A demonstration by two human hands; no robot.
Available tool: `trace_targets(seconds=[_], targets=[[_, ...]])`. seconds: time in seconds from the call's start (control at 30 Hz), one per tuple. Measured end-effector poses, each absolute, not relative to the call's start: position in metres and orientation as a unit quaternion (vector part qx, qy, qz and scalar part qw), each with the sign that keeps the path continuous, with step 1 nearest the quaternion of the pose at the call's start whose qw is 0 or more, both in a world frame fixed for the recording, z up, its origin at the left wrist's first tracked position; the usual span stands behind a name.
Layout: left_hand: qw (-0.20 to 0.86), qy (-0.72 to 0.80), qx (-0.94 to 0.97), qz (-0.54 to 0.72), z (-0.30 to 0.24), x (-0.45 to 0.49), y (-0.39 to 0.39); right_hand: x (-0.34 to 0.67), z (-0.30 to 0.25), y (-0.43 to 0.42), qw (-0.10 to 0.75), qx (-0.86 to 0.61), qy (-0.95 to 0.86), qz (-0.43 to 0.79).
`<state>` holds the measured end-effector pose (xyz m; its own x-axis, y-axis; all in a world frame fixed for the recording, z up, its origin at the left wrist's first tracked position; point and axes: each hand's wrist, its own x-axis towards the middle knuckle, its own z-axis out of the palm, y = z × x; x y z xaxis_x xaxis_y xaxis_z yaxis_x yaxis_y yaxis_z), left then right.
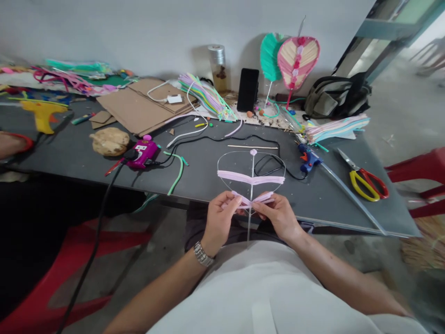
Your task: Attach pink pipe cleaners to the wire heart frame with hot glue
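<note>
At the table's front edge, a thin wire fan frame with a central stem lies partly over the edge. A band of lilac pipe cleaners crosses its middle, and a small lilac ball tops the stem. My left hand pinches the left part of a second, lower strip of lilac pipe cleaners. My right hand pinches the right part of the same strip, close to the stem. The strip dips into a shallow V at the stem. The fingers hide parts of the lower frame.
Blue glue gun with a glue stick and scissors lie right. Left are a purple power socket, cardboard and a yellow glue gun near another person's hand. Behind stand a phone and finished fans.
</note>
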<state>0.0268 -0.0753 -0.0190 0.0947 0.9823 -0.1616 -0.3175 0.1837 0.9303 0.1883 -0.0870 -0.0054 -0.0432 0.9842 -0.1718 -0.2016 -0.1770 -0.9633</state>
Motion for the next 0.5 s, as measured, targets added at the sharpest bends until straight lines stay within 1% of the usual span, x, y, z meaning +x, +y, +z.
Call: trace_targets(seconds=[0.1,0.17,0.33,0.5], targets=[[0.657,0.413,0.42,0.471,-0.0177,0.0264,-0.0778,0.1885,-0.0054,-0.0862,0.497,-0.479,-0.4,0.604],[0.648,0.416,0.453,0.449,-0.0155,0.0265,-0.079,0.1888,-0.0041,-0.0863,0.493,-0.476,-0.404,0.605],[0.619,0.441,0.462,0.457,-0.0123,0.0281,-0.0793,0.1907,0.0008,-0.0893,0.506,-0.482,-0.422,0.577],[0.621,0.444,0.443,0.47,-0.0142,0.031,-0.0791,0.1938,0.0005,-0.0917,0.519,-0.491,-0.436,0.548]])
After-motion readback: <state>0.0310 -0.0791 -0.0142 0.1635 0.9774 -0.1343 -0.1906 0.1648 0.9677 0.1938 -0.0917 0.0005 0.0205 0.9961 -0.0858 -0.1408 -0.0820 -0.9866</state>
